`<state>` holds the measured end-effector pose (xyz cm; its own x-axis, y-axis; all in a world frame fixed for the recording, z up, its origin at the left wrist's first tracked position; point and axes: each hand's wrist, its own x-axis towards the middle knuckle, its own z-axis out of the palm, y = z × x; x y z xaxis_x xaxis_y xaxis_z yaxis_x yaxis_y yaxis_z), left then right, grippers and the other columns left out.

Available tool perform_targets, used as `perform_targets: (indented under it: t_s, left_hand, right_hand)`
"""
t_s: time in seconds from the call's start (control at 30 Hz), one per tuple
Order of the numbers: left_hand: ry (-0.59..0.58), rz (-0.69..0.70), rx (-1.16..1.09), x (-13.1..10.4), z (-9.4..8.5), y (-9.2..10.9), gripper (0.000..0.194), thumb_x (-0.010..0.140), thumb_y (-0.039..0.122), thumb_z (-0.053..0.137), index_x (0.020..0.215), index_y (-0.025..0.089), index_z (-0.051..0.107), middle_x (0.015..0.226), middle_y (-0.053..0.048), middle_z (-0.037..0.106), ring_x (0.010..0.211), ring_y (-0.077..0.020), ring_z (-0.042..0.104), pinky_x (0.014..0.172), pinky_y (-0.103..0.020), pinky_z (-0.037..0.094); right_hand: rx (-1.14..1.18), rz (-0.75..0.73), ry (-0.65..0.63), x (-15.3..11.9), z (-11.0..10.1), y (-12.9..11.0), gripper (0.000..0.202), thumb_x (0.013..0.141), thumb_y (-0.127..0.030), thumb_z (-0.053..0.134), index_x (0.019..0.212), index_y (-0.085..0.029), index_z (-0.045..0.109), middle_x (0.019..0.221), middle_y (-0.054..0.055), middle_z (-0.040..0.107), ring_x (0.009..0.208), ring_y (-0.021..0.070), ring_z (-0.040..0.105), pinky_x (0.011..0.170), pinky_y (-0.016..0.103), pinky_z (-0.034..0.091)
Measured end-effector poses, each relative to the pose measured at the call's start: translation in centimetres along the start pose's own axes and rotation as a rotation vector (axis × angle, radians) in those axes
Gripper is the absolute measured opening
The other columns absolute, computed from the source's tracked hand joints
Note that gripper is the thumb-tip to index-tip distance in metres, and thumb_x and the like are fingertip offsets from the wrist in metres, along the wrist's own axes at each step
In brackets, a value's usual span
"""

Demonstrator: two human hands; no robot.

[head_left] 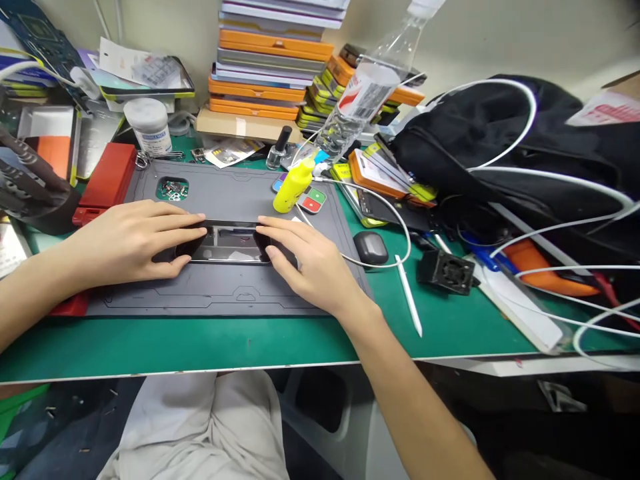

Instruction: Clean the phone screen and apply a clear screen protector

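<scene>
Glossy black rectangular device gripped at both ends

The left hand clasps its left end between thumb and fingers; the right hand likewise clasps its right end. The device sits over a dark grey rectangular mat on the green table, near a yellow bottle.

Bare hands, bare forearms, off-white legwear, loose and creased over the thighs

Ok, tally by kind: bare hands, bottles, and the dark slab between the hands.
Bare hands: 2 (left hand, right hand)
Glossy black rectangular slab: 1
Bottles: 3 (bright yellow bottle, clear plastic bottle, small black-capped bottle)
Total: 6
</scene>
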<state>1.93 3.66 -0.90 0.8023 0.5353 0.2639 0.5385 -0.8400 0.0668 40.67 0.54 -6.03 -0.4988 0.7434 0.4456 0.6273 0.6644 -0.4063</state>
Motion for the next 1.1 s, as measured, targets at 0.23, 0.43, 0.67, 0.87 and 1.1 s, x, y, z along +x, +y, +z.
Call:
perform_targets:
  t_s: [0.23,0.43,0.67,0.87,1.1]
  left_hand:
    - [-0.049,0.006,0.061,0.1,-0.6,0.2,0.047,0.131,0.041,0.062,0.166,0.031,0.093,0.17,-0.006,0.09,0.159,-0.0362,0.089,0.145,-0.056,0.069]
    - [-0.118,0.003,0.166,0.4,-1.1,0.7,0.052,0.134,0.041,0.054,0.167,0.027,0.09,0.177,-0.006,0.086,0.162,-0.0337,0.086,0.145,-0.054,0.068]
    - [-0.134,-0.053,0.104,0.6,-1.1,0.9,0.052,0.133,0.043,0.054,0.166,0.027,0.091,0.176,-0.01,0.086,0.163,-0.0392,0.086,0.142,-0.065,0.07]
    - [-0.109,-0.089,0.044,0.2,-1.1,0.5,0.051,0.131,0.05,0.057,0.163,0.035,0.094,0.172,-0.006,0.088,0.163,-0.0436,0.085,0.141,-0.073,0.07]
    - [-0.027,-0.023,0.056,-0.2,-1.2,0.2,0.052,0.132,0.055,0.062,0.172,0.036,0.089,0.175,-0.004,0.086,0.163,-0.0466,0.085,0.14,-0.075,0.07]
  right_hand:
    - [-0.002,-0.029,0.0,0.1,0.1,0.1,0.04,0.131,-0.039,0.071,0.162,-0.022,0.089,0.177,0.018,0.086,0.161,0.0406,0.086,0.14,0.066,0.069]
    - [-0.022,-0.011,0.004,0.2,0.0,-0.1,0.04,0.13,-0.038,0.074,0.162,-0.023,0.091,0.177,0.016,0.086,0.163,0.0405,0.085,0.142,0.066,0.067]
    - [-0.026,-0.008,-0.001,0.2,-0.1,-0.2,0.038,0.128,-0.035,0.077,0.162,-0.025,0.092,0.178,0.015,0.085,0.163,0.0402,0.085,0.142,0.066,0.067]
    - [-0.021,-0.043,0.019,0.3,-0.1,0.0,0.041,0.131,-0.037,0.074,0.163,-0.017,0.091,0.177,0.018,0.086,0.164,0.0379,0.085,0.142,0.06,0.066]
    - [-0.002,-0.016,-0.01,0.6,-0.3,0.1,0.042,0.129,-0.037,0.079,0.167,-0.02,0.089,0.181,0.017,0.082,0.168,0.0405,0.081,0.145,0.068,0.062]
